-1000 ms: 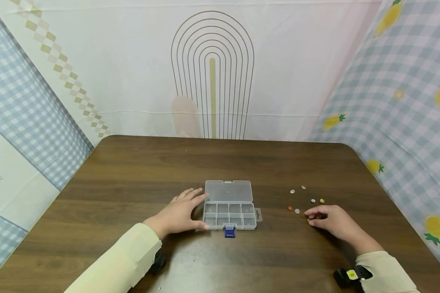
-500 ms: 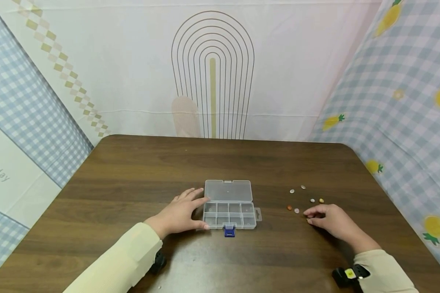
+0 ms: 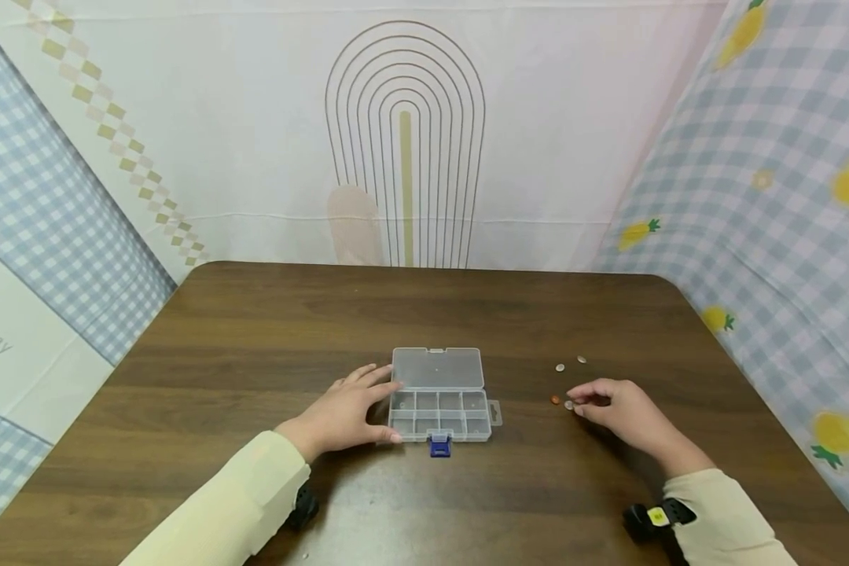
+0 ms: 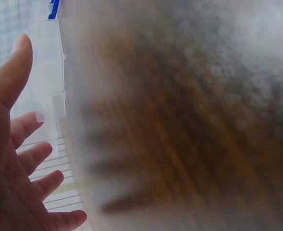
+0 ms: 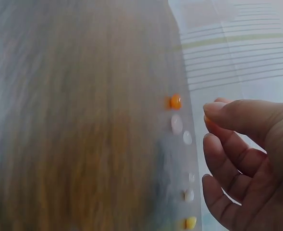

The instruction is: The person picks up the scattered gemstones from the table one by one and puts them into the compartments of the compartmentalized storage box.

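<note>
A clear plastic compartment box [image 3: 439,414] lies on the brown table with its lid [image 3: 437,368] folded back. My left hand [image 3: 341,409] holds it at its left end, thumb at the front corner and index finger near the hinge, the other fingers spread. My right hand [image 3: 615,409] hovers low over the table, pinching a small orange stone [image 5: 207,119] between thumb and index finger, mostly hidden. By these fingertips lies a pale pink stone [image 3: 569,406], with an orange stone [image 3: 555,400] just left of it.
Two whitish stones [image 3: 560,368] lie farther back. In the right wrist view a yellow stone [image 5: 191,222] and several pale ones show. A blue latch [image 3: 440,446] sticks out from the box's front, a hanging tab [image 3: 495,413] from its right side.
My right hand has shifted left and slightly away from me, up to the pale pink stone. It covers the yellow stone and a white one in the head view. My left hand stays put.
</note>
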A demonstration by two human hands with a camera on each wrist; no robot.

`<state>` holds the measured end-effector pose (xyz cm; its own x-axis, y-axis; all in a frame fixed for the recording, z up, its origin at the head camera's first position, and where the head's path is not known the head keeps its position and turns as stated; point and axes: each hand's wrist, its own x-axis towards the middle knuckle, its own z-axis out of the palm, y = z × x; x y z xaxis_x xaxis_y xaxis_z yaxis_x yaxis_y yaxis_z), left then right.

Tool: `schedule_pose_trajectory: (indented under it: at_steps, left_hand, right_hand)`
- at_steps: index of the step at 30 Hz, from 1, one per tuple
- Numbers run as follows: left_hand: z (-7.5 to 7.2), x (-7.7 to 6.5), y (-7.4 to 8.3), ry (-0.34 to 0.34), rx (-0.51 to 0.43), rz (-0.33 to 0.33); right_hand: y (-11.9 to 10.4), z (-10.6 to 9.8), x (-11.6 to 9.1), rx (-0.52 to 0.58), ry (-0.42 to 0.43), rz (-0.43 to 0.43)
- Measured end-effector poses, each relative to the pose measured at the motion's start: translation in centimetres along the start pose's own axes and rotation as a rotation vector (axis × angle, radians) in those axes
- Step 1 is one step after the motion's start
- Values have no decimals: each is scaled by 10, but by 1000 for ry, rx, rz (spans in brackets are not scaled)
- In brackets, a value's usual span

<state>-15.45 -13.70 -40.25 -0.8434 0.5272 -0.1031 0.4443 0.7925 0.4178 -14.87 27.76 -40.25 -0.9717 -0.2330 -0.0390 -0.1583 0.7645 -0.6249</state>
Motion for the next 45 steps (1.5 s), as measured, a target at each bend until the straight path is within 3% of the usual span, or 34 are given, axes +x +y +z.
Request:
schedule_pose_trajectory:
  at_steps: [14, 22, 41, 45]
  left_hand:
    - [2, 1, -1, 6, 4, 0]
    - [2, 2, -1, 8, 19, -1]
    - [2, 0, 0, 13, -12, -3]
    - [2, 0, 0, 10, 2, 0]
  right_hand:
    - [-28, 12, 6, 53, 118, -74]
    - [-41, 19, 9, -37, 194, -168]
    - [-69, 37, 14, -126, 344, -357]
    - [-71, 42, 15, -129, 341, -385]
